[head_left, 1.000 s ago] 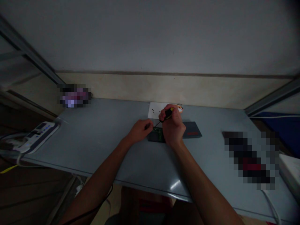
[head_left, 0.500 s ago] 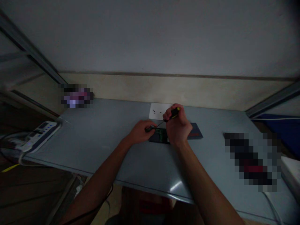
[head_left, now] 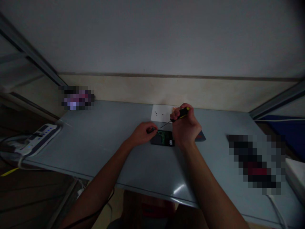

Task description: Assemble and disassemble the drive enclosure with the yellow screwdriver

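Note:
A screwdriver (head_left: 180, 114) with a black and yellow handle is gripped in my right hand (head_left: 188, 127). Its thin shaft slants down to the left, the tip just above an opened black device (head_left: 156, 140) with a green circuit board (head_left: 163, 137) showing. At the device's upper left corner, my left hand (head_left: 143, 133) pinches a small dark piece (head_left: 150, 130) whose kind I cannot make out. Behind the hands lies a white sheet (head_left: 158, 118) with several tiny dark screws on it. A dark grey flat panel (head_left: 200, 136) is partly hidden behind my right wrist.
The grey table (head_left: 100, 136) runs along a wall. A white power strip (head_left: 41, 140) with cables sits at its left edge. Blurred-out items lie at the back left (head_left: 77, 98) and on the right (head_left: 254, 165). A white box (head_left: 296, 175) stands at the right edge.
My right hand has moved right and slightly up with the screwdriver, drawing its tip away from the piece in my left hand. More of the device's right end shows.

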Demonstrator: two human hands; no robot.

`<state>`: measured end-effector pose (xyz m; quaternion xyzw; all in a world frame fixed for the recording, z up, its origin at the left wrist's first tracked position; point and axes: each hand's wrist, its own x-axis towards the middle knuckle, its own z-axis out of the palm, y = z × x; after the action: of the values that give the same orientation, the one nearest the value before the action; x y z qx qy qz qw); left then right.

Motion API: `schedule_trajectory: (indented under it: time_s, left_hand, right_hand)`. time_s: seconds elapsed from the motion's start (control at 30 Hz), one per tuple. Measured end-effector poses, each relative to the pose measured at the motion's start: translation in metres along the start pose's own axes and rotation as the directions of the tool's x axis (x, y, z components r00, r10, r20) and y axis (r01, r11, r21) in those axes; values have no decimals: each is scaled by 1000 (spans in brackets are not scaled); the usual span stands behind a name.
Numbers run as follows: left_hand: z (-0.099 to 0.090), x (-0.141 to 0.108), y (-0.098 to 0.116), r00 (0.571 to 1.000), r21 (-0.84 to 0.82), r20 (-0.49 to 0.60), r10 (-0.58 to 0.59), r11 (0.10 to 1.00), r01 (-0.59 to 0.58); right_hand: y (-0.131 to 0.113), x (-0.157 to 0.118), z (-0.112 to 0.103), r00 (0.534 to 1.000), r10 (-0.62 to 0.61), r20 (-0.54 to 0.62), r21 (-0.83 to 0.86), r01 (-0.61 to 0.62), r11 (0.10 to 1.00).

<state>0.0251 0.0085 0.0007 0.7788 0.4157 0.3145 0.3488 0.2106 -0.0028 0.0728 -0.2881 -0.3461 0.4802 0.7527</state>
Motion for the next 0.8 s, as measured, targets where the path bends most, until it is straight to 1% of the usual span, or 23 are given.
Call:
schedule_trajectory:
  time_s: [0.1, 0.2, 0.27, 0.33, 0.4, 0.5, 0.63, 0.7, 0.8]
  left_hand:
    - [0, 0, -3, 1000, 6, -5, 3, 1000, -3]
    - [1, 0, -4, 1000, 14, -10, 1, 1000, -1]
    - [1, 0, -4, 1000, 8, -10, -3, 1000, 3]
    - [1, 0, -4, 1000, -2, -12, -6, 1000, 6]
    - [1, 0, -5, 1000, -2, -8, -14, 1000, 14]
    - [1, -1, -5, 1000, 8, 1, -18, 1000, 18]
    - [0, -1, -4, 1000, 1, -1, -22, 1000, 22]
    - [-1, -1, -3, 999, -10, -8, -31, 999, 31]
    - [-1, 0, -3, 999, -15, -19, -31, 999, 31]
  right_hand:
    - [-4, 5, -6, 996, -81, -31, -99, 77, 992]
    - [-9, 7, -10, 979, -203, -8, -241, 195, 951]
    - [-13, 7, -12, 958, -286, 28, -354, 277, 893]
    - [-15, 5, -14, 932, -355, 73, -468, 347, 813]
    - [-17, 3, -18, 912, -389, 132, -567, 391, 725]
    - [-19, 3, -25, 906, -359, 225, -662, 413, 626]
    - [-23, 6, -35, 919, -259, 298, -759, 392, 520]
    - [-25, 9, -38, 937, -199, 286, -826, 347, 444]
    - [-26, 12, -41, 976, -108, 191, -939, 213, 271]
